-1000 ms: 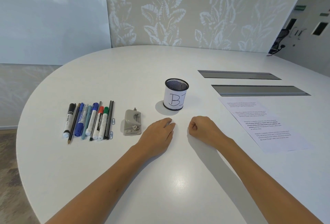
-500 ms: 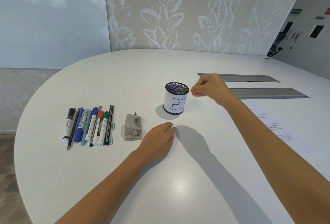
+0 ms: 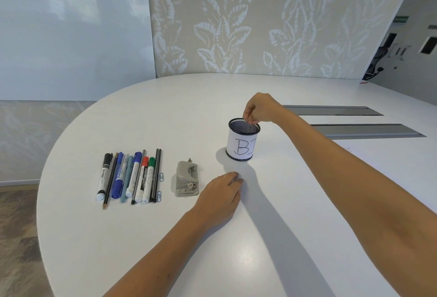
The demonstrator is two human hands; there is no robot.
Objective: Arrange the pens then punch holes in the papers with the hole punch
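right hand (image 3: 260, 108) held over mesh pen cup (image 3: 243, 139) marked "B", grip curled, contents unclear | left hand (image 3: 221, 193) laid flat on desk (image 3: 260, 237) | pens (image 3: 131, 175) rowed beside hole punch (image 3: 186, 182)

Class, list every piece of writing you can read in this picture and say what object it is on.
"BI", handwritten on the white label of the mesh pen cup; the second letter is partly cut off.
Print on the markers: too small to read.
Green sign on the far wall: blurred.

The mesh pen cup (image 3: 243, 140) bears a white label handwritten "BI"; marker print unreadable.
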